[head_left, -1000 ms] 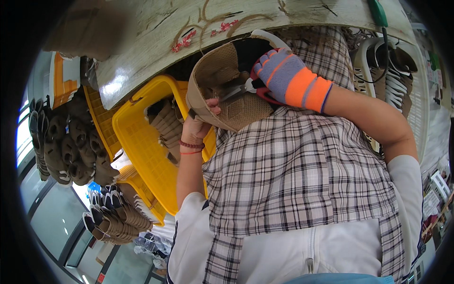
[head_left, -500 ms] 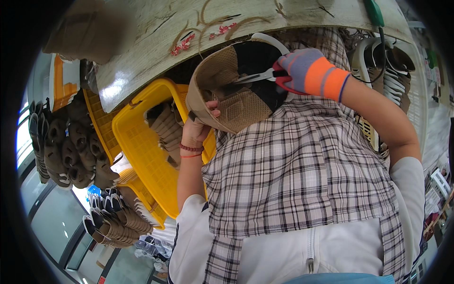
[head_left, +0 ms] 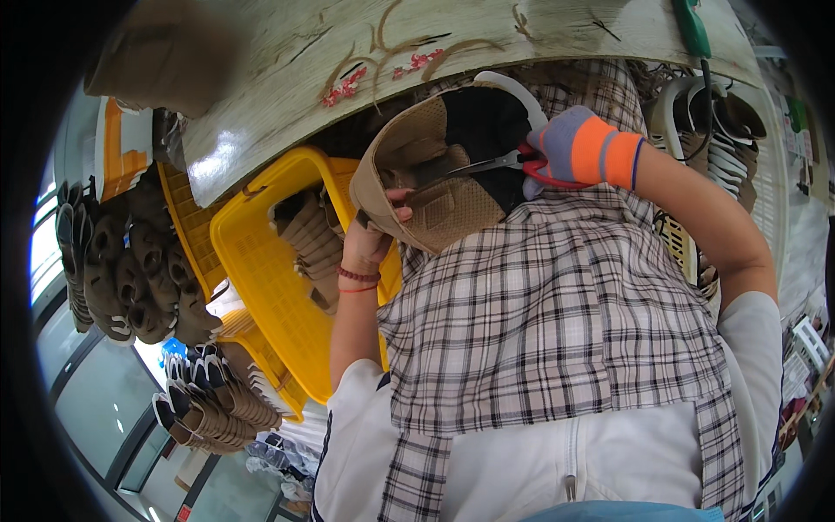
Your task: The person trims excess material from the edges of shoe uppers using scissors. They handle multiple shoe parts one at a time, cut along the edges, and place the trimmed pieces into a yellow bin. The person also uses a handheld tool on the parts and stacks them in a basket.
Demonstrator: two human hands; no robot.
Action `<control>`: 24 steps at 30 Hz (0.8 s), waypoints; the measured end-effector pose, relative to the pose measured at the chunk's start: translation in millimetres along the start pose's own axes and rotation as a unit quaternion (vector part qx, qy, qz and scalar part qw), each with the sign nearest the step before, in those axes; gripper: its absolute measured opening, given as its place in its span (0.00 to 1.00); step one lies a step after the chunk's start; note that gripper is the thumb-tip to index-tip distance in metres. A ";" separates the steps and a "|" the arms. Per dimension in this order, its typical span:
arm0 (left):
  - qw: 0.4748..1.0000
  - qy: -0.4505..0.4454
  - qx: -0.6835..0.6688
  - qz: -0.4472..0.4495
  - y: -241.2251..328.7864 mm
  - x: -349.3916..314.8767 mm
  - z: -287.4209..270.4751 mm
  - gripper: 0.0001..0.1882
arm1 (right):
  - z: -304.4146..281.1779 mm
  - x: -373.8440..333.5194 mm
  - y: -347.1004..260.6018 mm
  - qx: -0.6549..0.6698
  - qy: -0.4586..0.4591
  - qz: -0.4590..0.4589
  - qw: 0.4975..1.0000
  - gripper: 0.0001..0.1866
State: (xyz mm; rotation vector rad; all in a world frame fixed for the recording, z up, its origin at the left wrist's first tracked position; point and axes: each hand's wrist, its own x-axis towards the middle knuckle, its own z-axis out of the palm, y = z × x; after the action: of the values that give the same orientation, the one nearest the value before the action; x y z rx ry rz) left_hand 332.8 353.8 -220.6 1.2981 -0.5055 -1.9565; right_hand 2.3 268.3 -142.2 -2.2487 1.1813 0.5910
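Observation:
An unfinished tan cap [head_left: 457, 209] is held tilted over my lap, its inside facing me. Black lining backs its front panels, and a white brim piece [head_left: 520, 94] curves along the far edge. My left hand [head_left: 376, 233], bare with a bead bracelet, grips the cap's left edge, fingertips inside and thumb mostly hidden. My right hand [head_left: 561, 148], in a grey and orange glove, is closed around the red-handled scissors [head_left: 496, 163]. Their blades reach into the cap, close to a loose dark flap near my left fingertips. Whether the blades touch fabric I cannot tell.
A worn pale table [head_left: 287, 96] lies just beyond the cap. To the left, a yellow basket [head_left: 261, 296] holds stacked tan caps [head_left: 311, 244], with more cap stacks [head_left: 209, 400] beyond. White-brimmed caps [head_left: 722, 148] stand at the right, near a green-handled tool [head_left: 690, 26] with a cord.
The cap and both hands have shifted slightly right. The scissors have turned a little, and their blades are closer together, beside a dark flap that now stands out inside the cap.

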 end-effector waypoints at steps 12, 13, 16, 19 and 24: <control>0.999 0.009 -0.040 -0.011 -1.3 1.6 -3.3 0.17 | -14.4 11.1 -28.2 -0.061 0.152 -0.082 0.983 0.37; 0.999 0.011 -0.049 -0.016 -0.8 1.9 -2.3 0.17 | -14.0 14.9 -31.3 -0.066 0.133 -0.073 0.986 0.38; 0.997 0.009 -0.067 -0.021 -2.4 3.8 -1.9 0.16 | -16.0 23.1 -39.9 -0.066 0.080 -0.057 0.993 0.40; 0.997 0.011 -0.075 -0.018 -7.2 5.4 -5.3 0.16 | -22.1 20.3 -43.2 -0.048 0.053 -0.052 0.996 0.39; 0.996 0.014 -0.085 -0.018 -12.3 9.6 -11.9 0.15 | -19.0 17.8 -41.7 -0.033 0.060 -0.060 0.996 0.39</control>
State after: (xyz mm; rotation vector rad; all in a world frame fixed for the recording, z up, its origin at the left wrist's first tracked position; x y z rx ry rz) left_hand 337.0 355.6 -239.6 1.2332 -0.2960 -1.9617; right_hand 49.2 265.5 -127.9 -2.4212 1.0887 0.4592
